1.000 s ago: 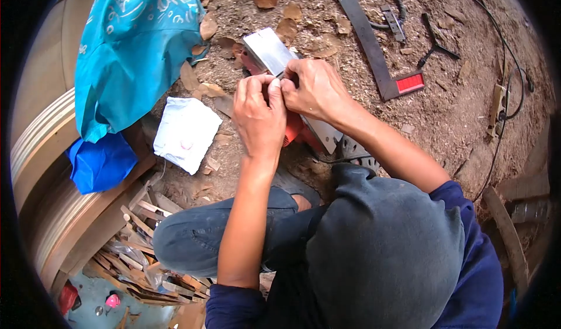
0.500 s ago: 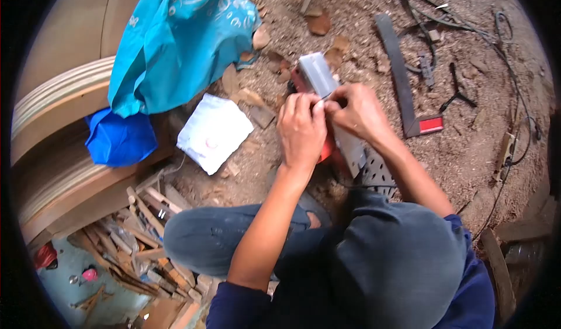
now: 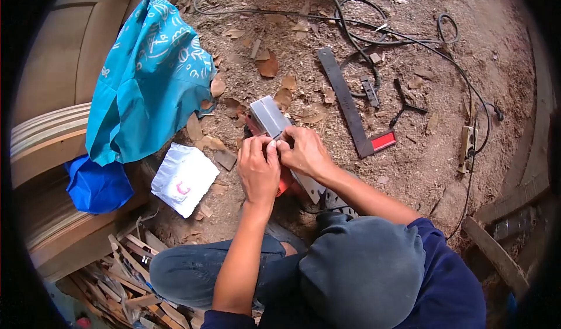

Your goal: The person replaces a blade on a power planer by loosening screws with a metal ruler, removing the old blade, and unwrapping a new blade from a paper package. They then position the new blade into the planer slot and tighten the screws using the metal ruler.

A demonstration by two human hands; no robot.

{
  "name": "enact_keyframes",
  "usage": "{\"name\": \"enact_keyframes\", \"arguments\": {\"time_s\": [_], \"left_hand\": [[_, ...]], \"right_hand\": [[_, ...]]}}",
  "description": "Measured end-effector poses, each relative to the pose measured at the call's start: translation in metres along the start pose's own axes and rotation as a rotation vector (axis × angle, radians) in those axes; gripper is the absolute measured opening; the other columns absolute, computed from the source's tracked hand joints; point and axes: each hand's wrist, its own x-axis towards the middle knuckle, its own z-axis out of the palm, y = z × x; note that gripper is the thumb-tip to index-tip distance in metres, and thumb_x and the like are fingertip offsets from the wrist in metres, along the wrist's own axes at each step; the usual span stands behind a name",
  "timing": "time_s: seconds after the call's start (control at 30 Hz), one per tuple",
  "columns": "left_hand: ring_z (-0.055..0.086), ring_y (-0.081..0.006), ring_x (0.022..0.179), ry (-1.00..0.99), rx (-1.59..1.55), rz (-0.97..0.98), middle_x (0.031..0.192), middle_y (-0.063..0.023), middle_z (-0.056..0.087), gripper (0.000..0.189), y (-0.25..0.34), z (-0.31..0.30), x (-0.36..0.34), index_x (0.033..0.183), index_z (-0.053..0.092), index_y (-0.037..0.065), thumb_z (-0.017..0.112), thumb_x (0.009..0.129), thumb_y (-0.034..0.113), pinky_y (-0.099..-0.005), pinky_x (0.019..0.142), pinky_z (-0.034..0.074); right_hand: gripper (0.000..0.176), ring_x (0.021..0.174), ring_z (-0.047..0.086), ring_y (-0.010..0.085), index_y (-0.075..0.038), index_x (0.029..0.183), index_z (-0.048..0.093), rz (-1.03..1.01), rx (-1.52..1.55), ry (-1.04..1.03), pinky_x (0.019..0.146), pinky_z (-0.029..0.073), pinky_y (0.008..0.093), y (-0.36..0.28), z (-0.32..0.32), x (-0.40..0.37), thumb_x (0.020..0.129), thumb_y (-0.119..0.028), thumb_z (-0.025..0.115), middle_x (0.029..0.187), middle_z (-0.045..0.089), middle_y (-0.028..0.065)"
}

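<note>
While both hands meet over the middle of the electric planer [image 3: 270, 116], the left hand [image 3: 259, 168] and right hand [image 3: 307, 153] keep a narrow pinch at its metal sole; I can't tell whether they grip something small. It lies sole-up on the shaving-strewn ground [image 3: 409, 171], long axis slanting from far left to near right.

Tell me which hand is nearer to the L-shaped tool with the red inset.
Right. The right hand is left of the L-shaped tool, with a gap between them; the left hand is farther left, beyond the right.
</note>
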Motion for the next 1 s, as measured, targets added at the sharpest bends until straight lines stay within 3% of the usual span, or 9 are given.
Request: {"name": "enact_keyframes", "arguments": {"time_s": [0.23,0.43,0.47,0.6,0.73,0.83,0.87,0.9,1.0], "left_hand": [[0.066,-0.0361,0.092,0.025,-0.043,0.02,0.097,-0.0156,0.068,0.01,-0.001,0.004,0.0,0.096,0.068,0.001,0.067,0.095,0.011,-0.0454,0.082,0.052],[0.062,-0.0409,0.107,-0.112,-0.197,-0.112,0.112,-0.0213,0.064,0.041,0.018,-0.021,-0.005,0.117,0.064,0.0,0.074,0.085,0.024,-0.0489,0.093,0.052],[0.061,-0.0385,0.114,-0.343,-0.161,-0.211,0.12,-0.0201,0.062,0.052,0.034,-0.052,0.001,0.126,0.061,0.0,0.077,0.083,0.026,-0.0485,0.096,0.052],[0.051,-0.0335,0.131,-0.225,-0.32,0.122,0.136,-0.0154,0.053,0.059,0.073,-0.123,-0.041,0.138,0.054,0.001,0.074,0.089,0.026,-0.0463,0.103,0.051],[0.065,-0.0324,0.122,0.116,-0.526,0.365,0.133,-0.0184,0.065,0.033,0.061,-0.224,-0.102,0.123,0.07,0.0,0.072,0.095,0.017,-0.0432,0.1,0.057],[0.078,-0.0253,0.09,0.275,0.044,0.209,0.106,-0.013,0.078,0.016,0.009,-0.294,-0.145,0.106,0.079,0.004,0.076,0.091,0.006,-0.0346,0.076,0.065],[0.077,-0.0214,0.076,0.448,-0.086,-0.001,0.094,-0.0105,0.08,0.006,-0.017,-0.301,-0.158,0.095,0.079,0.003,0.078,0.091,0.007,-0.0312,0.067,0.065],[0.074,-0.0146,0.078,0.55,-0.261,-0.547,0.094,-0.0068,0.078,0.01,-0.027,-0.308,-0.176,0.1,0.079,0.007,0.079,0.093,0.014,-0.0294,0.071,0.062],[0.06,-0.0051,0.067,1.01,-0.35,-0.688,0.074,0.0011,0.067,0.024,-0.119,-0.328,-0.222,0.097,0.075,0.001,0.074,0.099,0.025,-0.0225,0.058,0.048]], "right_hand": [[0.024,0.081,0.073,0.0404,0.002,0.093,0.075,-0.015,0.201,0.014,0.075,0.056,0.0476,0.016,0.004,-0.002,0.086,-0.021,0.07,0.083,0.072,0.026],[0.028,0.11,0.067,0.0206,-0.001,0.125,0.069,-0.223,0.252,-0.089,0.096,0.053,0.0335,0.066,-0.02,0.0,0.098,-0.006,0.065,0.122,0.072,0.0111],[0.03,0.113,0.066,0.0195,-0.001,0.131,0.066,-0.261,0.261,0.004,0.096,0.051,0.0317,0.08,-0.024,-0.001,0.103,-0.011,0.064,0.125,0.071,0.0102],[0.038,0.114,0.065,0.0211,-0.005,0.141,0.06,-0.134,0.401,0.088,0.095,0.053,0.0325,0.113,-0.066,0.003,0.112,-0.027,0.053,0.134,0.066,0.0103],[0.037,0.109,0.067,0.023,-0.004,0.141,0.06,0.002,0.362,-0.011,0.088,0.056,0.0359,0.155,-0.112,0.022,0.111,-0.027,0.054,0.128,0.068,0.0122],[0.039,0.114,0.066,0.0243,-0.002,0.141,0.06,-0.253,0.047,0.181,0.092,0.056,0.0358,0.167,-0.117,0.033,0.112,-0.028,0.051,0.128,0.068,0.0132],[0.042,0.118,0.065,0.025,-0.002,0.143,0.058,-0.222,-0.045,0.082,0.097,0.054,0.0362,0.177,-0.133,0.035,0.112,-0.029,0.051,0.131,0.067,0.0147],[0.044,0.123,0.064,0.0258,-0.002,0.145,0.057,-0.189,-0.14,-0.012,0.102,0.052,0.0367,0.18,-0.139,0.042,0.112,-0.031,0.051,0.133,0.066,0.0162],[0.046,0.124,0.062,0.0262,-0.002,0.146,0.056,-0.195,-0.263,-0.051,0.104,0.051,0.0373,0.159,-0.137,0.046,0.112,-0.032,0.05,0.134,0.066,0.0167]]}}
